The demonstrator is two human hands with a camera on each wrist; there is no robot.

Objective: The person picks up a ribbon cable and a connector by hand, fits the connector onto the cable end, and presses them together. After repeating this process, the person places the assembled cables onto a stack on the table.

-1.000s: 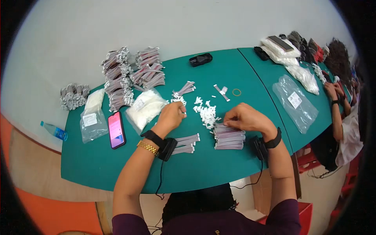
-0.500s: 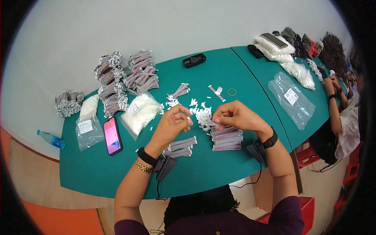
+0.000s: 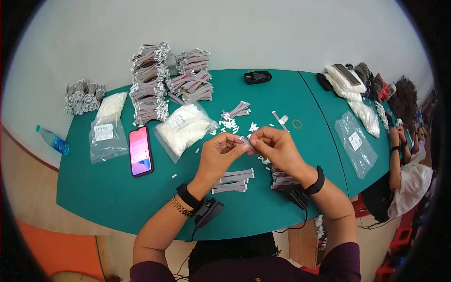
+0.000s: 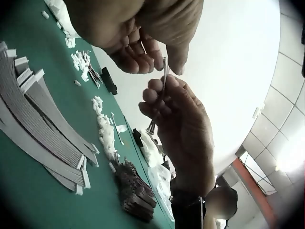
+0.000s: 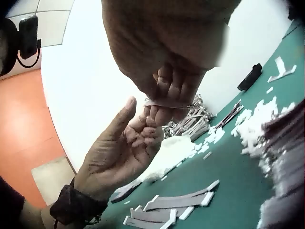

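Note:
In front of the chest both hands meet over the table at one short grey ribbon cable (image 3: 246, 142). My right hand (image 3: 278, 149) pinches the cable between thumb and fingers. My left hand (image 3: 220, 154) has its thumb and fingertips at the cable's other end, around a small white connector that they mostly hide. Seen from the left wrist, the cable (image 4: 165, 78) runs edge-on between the hands. Below the right hand lies a stack of ribbon cables (image 3: 281, 181), partly covered by the wrist. Several cables with white ends (image 3: 233, 181) lie under the left hand.
Loose white connectors (image 3: 229, 124) lie beyond the hands, near a rubber band (image 3: 297, 124). A phone (image 3: 140, 152), a bag of white pieces (image 3: 183, 127) and tall cable bundles (image 3: 149, 84) stand left. Another person's arm (image 3: 395, 160) is at the far right.
The right hand has lifted a ribbon cable off the stack. The left hand, with a white connector from the pile, has come back and right to meet it.

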